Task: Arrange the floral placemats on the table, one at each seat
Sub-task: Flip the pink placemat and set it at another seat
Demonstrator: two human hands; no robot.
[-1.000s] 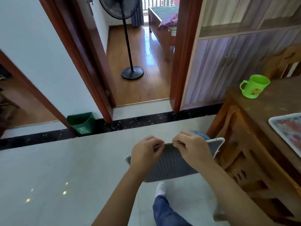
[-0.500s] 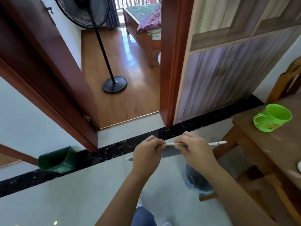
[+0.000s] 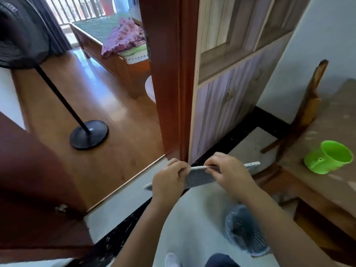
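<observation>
left hand (image 3: 167, 182) and right hand (image 3: 229, 174) pinch placemat (image 3: 198, 178) edge; green cup (image 3: 327, 157) on table (image 3: 337, 116).

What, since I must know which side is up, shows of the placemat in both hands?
The thin placemat, grey woven underside toward the camera, pale trim along its edge, hangs nearly edge-on above the pale tiled floor. The left hand and right hand pinch its top edge; the floral face is hidden.

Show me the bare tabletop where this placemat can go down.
The table is bare between the green cup and the chair beyond it, and again on the cup's near side along the table's edge. The cup takes the middle of that stretch. The left hand and right hand pinch the placemat.
</observation>
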